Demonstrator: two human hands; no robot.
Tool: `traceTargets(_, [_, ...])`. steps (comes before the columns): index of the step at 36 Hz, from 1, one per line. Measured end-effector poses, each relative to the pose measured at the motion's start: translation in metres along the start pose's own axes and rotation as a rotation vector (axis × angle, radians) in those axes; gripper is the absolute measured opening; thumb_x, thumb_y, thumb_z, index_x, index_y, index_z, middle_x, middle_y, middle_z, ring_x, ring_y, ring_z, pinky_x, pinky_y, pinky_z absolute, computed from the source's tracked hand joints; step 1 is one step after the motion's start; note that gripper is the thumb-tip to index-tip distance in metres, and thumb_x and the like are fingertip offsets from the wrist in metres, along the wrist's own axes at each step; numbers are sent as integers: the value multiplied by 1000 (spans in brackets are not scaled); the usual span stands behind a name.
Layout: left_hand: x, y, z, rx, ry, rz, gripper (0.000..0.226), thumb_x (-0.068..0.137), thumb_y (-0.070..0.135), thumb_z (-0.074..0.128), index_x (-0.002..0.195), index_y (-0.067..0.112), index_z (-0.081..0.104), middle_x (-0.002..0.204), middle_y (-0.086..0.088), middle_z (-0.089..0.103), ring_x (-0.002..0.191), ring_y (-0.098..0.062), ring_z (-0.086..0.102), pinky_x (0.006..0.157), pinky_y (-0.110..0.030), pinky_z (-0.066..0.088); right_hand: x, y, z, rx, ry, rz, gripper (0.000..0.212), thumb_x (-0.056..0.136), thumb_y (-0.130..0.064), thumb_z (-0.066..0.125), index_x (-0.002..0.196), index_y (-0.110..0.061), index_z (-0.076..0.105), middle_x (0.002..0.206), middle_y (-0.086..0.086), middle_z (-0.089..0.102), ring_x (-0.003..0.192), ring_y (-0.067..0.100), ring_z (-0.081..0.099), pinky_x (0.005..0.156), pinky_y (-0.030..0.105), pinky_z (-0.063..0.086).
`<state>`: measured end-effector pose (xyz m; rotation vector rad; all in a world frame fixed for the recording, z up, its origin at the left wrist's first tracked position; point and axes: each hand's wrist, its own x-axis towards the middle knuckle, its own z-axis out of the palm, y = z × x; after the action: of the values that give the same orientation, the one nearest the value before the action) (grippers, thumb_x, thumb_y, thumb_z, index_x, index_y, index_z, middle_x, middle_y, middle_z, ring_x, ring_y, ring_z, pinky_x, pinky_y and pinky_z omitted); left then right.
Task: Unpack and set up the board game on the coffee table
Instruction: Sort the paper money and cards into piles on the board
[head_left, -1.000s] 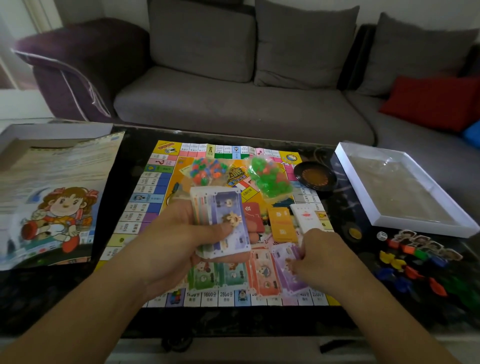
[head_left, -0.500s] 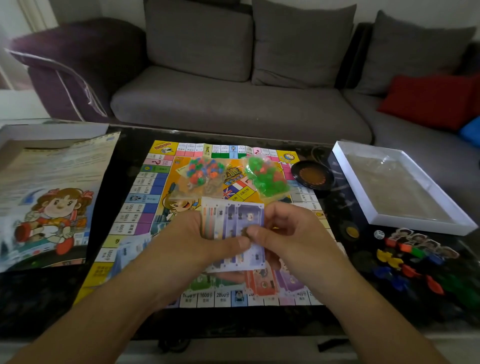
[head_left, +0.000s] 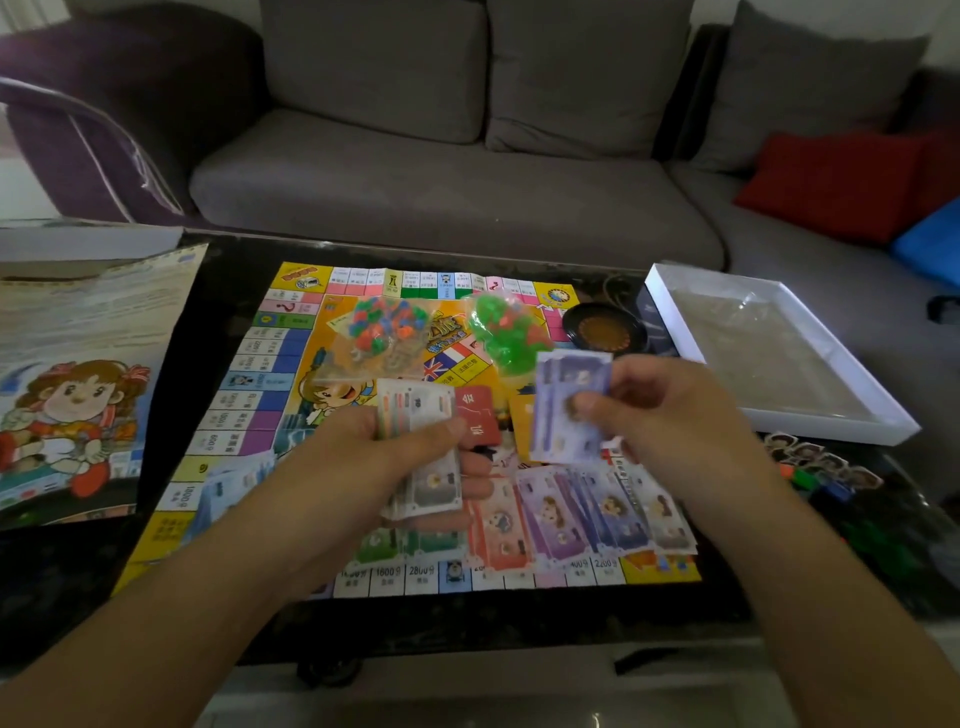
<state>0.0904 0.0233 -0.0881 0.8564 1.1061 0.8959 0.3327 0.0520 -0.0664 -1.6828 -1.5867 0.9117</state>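
Note:
The colourful game board (head_left: 291, 374) lies flat on the dark coffee table (head_left: 218, 275). My left hand (head_left: 379, 467) grips a stack of play money (head_left: 421, 447) above the board's middle. My right hand (head_left: 654, 410) pinches a couple of purple banknotes (head_left: 566, 400), lifted off to the right of that stack. Sorted banknotes (head_left: 576, 514) in green, red and purple lie fanned along the board's near edge. Two bags of plastic pieces, one mixed-colour (head_left: 384, 327) and one green (head_left: 504, 332), rest on the far half, with red cards (head_left: 480, 415) between my hands.
The box lid with a cartoon girl (head_left: 78, 384) lies at the left. A white box tray (head_left: 769, 353) sits at the right, a dark round dish (head_left: 605, 330) beside it. Pawn tokens (head_left: 821, 462) lie at the right edge. A grey sofa (head_left: 457, 171) stands behind.
My right hand met the stack in my left hand, took purple banknotes from its top and pulled them away to the right. The left hand keeps the rest.

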Motion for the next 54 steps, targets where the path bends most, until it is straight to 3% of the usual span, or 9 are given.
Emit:
traceTargets(6, [3,-1,1,-20,56,-49,18,101,6,60,113,0,72,99,-22,79,90,-33,80,67,-44,67,18,37,-36,-255,13,148,20,88,-30,84,78,-16,75,80,2,79,80,22,77,80,44,61])
traceTargets(15, [4,-2,6,-100,-94,-97,26,100,-3,53,121,-4,69,115,-27,75,106,-42,75,86,-55,62,25,68,-9,-539,-170,249,29,82,-29,89,84,-5,73,90,4,74,88,14,68,69,32,58])
traceTargets(22, [3,-7,5,41,-135,-44,26,97,-3,60,120,-1,72,116,-23,76,109,-39,74,98,-55,58,18,65,7,-847,-92,212,36,88,-46,76,108,-24,56,110,0,65,98,21,66,79,40,62])
traceTargets(27, [4,-8,2,131,-90,17,22,95,-1,66,114,2,76,111,-21,78,106,-36,76,101,-56,56,-2,22,15,-333,-107,91,16,98,-46,68,95,-30,65,95,-12,68,85,5,66,74,28,52])
traceTargets(31, [3,-11,1,171,-122,66,19,94,5,70,111,8,79,113,-22,77,109,-43,73,100,-63,55,-18,-8,31,193,-303,39,23,95,-43,72,92,-20,74,83,6,72,62,19,62,62,35,50])
traceTargets(35, [2,-11,2,146,-154,58,20,94,7,70,110,15,80,112,-19,78,104,-39,76,87,-61,62,-20,-9,48,199,-228,-65,21,93,-23,79,74,-27,69,73,-6,68,54,1,60,52,18,45])
traceTargets(37, [2,-10,2,92,-183,35,21,97,8,65,112,13,79,115,-20,77,106,-39,75,93,-61,58,-18,-9,50,209,-195,-61,28,91,-17,80,69,-27,68,66,-8,67,50,0,58,51,15,42])
traceTargets(42, [2,-8,-2,-11,-162,11,30,102,5,54,126,6,71,121,-21,75,113,-40,72,104,-62,51,-17,-10,42,244,-154,-38,29,89,-14,82,66,-23,69,57,-8,66,48,1,58,57,21,45])
traceTargets(54, [3,-12,-3,173,-42,135,23,95,8,70,115,15,79,109,-8,80,101,-29,78,93,-53,60,-19,-6,46,248,-79,-41,21,85,-17,86,69,-12,73,56,4,65,47,10,56,55,28,48])
